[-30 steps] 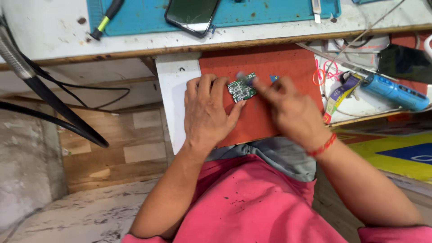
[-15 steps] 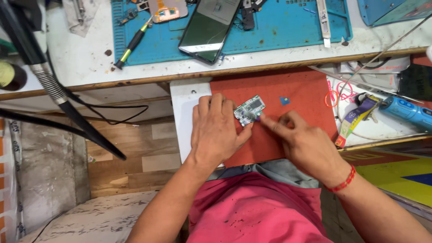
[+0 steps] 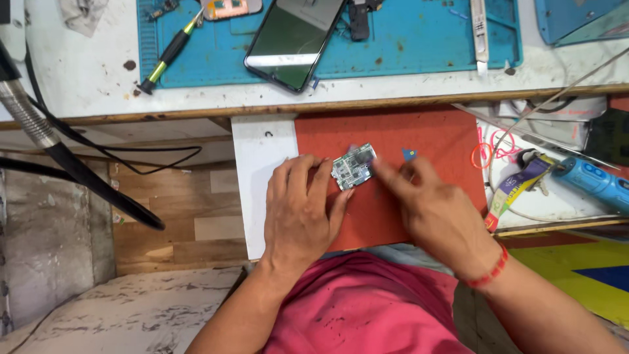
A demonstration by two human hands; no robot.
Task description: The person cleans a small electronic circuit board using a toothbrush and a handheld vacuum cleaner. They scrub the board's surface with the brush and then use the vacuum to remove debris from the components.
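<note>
1. At the pull-out shelf: my left hand (image 3: 303, 210) lies palm-down on the red mat (image 3: 426, 141), fingers spread, its fingertips pinning the lower left edge of a small green circuit board (image 3: 354, 166).
2. My right hand (image 3: 436, 213) comes in from the other side, forefinger stretched out and touching the board's right edge; the hand is blurred, so I cannot tell whether the other fingers pinch anything.
3. The circuit board sits tilted near the middle of the mat, between my two hands, flat on the surface rather than lifted.
4. A tiny blue triangular pick (image 3: 409, 155) lies on the mat just beyond my right knuckles, apart from the board.
5. The mat covers most of a white shelf (image 3: 259, 164), whose bare strip shows to the left of my left hand.
6. Above, on the white workbench (image 3: 85, 72), a blue work mat (image 3: 419, 39) carries a dark smartphone (image 3: 293, 40) lying at an angle, with a green-handled screwdriver (image 3: 167, 54) near its left edge.
7. To my right, a blue handheld tool (image 3: 593, 183) rests among loose cables and a pink loop of wire (image 3: 488, 154), well apart from the board.
8. A black flexible arm (image 3: 72, 170) and cables cross the left side.
</note>
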